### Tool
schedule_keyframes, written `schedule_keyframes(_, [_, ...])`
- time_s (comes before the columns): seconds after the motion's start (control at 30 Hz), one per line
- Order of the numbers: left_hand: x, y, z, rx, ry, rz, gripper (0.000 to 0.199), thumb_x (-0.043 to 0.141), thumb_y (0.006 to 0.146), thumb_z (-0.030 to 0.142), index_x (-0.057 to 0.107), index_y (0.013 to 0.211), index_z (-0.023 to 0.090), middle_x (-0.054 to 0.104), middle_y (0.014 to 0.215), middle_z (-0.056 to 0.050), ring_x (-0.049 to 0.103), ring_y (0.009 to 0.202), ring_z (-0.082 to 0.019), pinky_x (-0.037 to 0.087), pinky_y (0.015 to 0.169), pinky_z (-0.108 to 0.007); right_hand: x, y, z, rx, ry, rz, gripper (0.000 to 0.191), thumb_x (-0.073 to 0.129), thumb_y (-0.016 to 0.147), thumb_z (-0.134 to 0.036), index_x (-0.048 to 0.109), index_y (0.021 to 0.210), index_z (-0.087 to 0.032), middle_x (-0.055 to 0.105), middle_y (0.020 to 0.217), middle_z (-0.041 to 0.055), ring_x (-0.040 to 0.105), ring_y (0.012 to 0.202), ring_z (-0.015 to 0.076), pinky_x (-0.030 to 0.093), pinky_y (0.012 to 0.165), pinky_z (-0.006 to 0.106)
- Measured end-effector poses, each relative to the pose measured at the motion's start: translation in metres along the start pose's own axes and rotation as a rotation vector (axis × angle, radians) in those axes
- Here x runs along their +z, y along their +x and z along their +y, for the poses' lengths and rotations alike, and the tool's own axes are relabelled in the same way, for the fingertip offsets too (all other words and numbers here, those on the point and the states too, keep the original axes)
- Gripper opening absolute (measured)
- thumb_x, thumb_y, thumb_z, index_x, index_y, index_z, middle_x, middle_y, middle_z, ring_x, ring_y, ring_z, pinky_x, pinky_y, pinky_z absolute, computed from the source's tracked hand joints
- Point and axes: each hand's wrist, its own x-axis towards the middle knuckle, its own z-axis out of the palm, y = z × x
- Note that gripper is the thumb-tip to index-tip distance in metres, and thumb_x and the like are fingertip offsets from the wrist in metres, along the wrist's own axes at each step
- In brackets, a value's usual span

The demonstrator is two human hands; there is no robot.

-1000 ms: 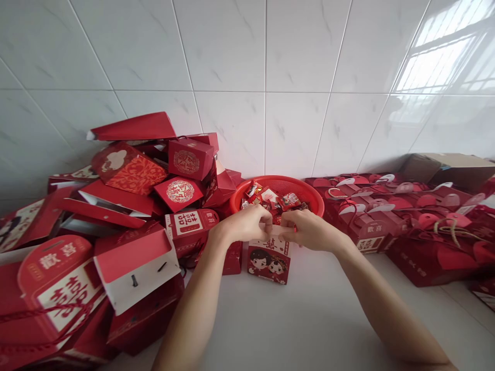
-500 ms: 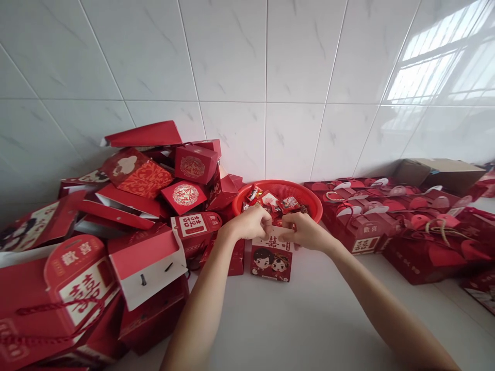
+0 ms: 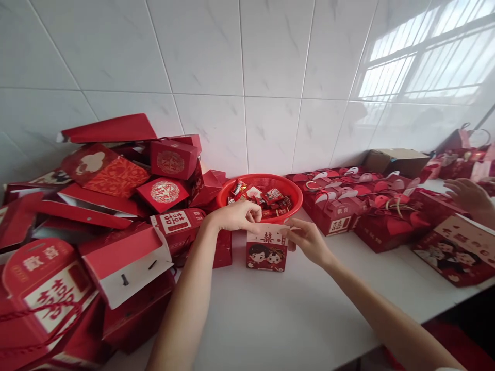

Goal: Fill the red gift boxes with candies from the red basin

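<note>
A small red and cream candy box (image 3: 266, 256) with a cartoon couple on its front stands upright on the white table (image 3: 294, 309). My left hand (image 3: 240, 215) is closed at the upper left edge of the box, with the fingers curled behind its top panel. My right hand (image 3: 308, 240) pinches the upper right edge between thumb and fingers. Just behind the box, a red plastic basket (image 3: 298, 202) holds wrapped candies (image 3: 273, 195). The inside of the box is hidden from me.
Red gift boxes (image 3: 162, 190) lie heaped on the left, some with flaps raised. Rows of closed boxes with handles (image 3: 340, 206) stand on the right, before a cardboard carton (image 3: 397, 161). Another person's hand (image 3: 472, 198) is at the far right, above a larger box (image 3: 456, 247).
The view has swung to the right, bringing another person's hand and a larger box into sight. My right hand has gone from a curled fist to a pinch on the box's top edge.
</note>
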Motion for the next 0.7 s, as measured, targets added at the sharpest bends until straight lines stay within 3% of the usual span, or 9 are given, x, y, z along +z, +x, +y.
schedule_keyframes(0.1, [-0.002,-0.002,0.001,-0.026,-0.01,-0.002,0.044,0.08,0.063,0.047,0.064,0.094,0.019,0.069,0.1,-0.005,0.065,0.098,-0.024,0.048,0.083,-0.031,-0.024,-0.033,-0.008,0.006,-0.068,0.135,0.043,0.068,0.08,-0.06,0.066,0.083,-0.017,0.057,0.057,-0.0002,0.051,0.047,0.0119,0.043,0.046,0.026])
schedule_keyframes(0.17, [-0.003,-0.002,-0.001,-0.073,-0.008,0.041,0.054,0.078,0.064,0.054,0.065,0.103,0.018,0.069,0.105,-0.007,0.065,0.101,-0.025,0.049,0.087,-0.033,-0.05,-0.062,-0.013,-0.003,-0.131,0.303,0.042,0.07,0.078,-0.06,0.069,0.084,-0.019,0.056,0.055,-0.0009,0.049,0.044,0.0123,0.041,0.043,0.026])
schedule_keyframes(0.37, [-0.001,0.006,-0.003,-0.224,-0.01,0.068,0.059,0.077,0.061,0.058,0.067,0.103,0.018,0.071,0.092,-0.006,0.067,0.082,-0.023,0.053,0.081,-0.035,-0.136,-0.157,-0.015,0.015,-0.302,1.028,0.036,0.084,0.065,-0.053,0.071,0.08,-0.023,0.056,0.055,0.0009,0.048,0.045,0.0149,0.037,0.045,0.032])
schedule_keyframes(0.5, [0.002,0.009,0.003,-0.268,-0.016,0.075,0.056,0.077,0.062,0.056,0.068,0.102,0.018,0.07,0.097,-0.005,0.068,0.073,-0.021,0.054,0.079,-0.034,-0.172,-0.18,-0.011,0.184,-0.347,1.42,0.04,0.088,0.052,-0.055,0.067,0.07,-0.025,0.052,0.051,0.0018,0.048,0.047,0.018,0.038,0.049,0.037])
schedule_keyframes(0.63, [0.005,0.012,0.004,-0.303,0.001,0.092,0.053,0.076,0.064,0.053,0.068,0.102,0.018,0.069,0.089,-0.004,0.068,0.07,-0.021,0.054,0.074,-0.033,-0.201,-0.172,0.002,0.243,-0.391,1.523,0.041,0.085,0.053,-0.056,0.059,0.062,-0.026,0.052,0.051,0.0038,0.048,0.049,0.0205,0.041,0.055,0.042])
schedule_keyframes(0.7, [0.006,0.012,0.003,-0.285,-0.01,0.097,0.05,0.076,0.065,0.052,0.068,0.101,0.018,0.069,0.09,-0.005,0.068,0.072,-0.021,0.055,0.072,-0.031,-0.214,-0.167,0.014,0.186,-0.461,1.507,0.042,0.082,0.057,-0.059,0.055,0.06,-0.027,0.05,0.052,0.0039,0.048,0.048,0.0215,0.041,0.054,0.044])
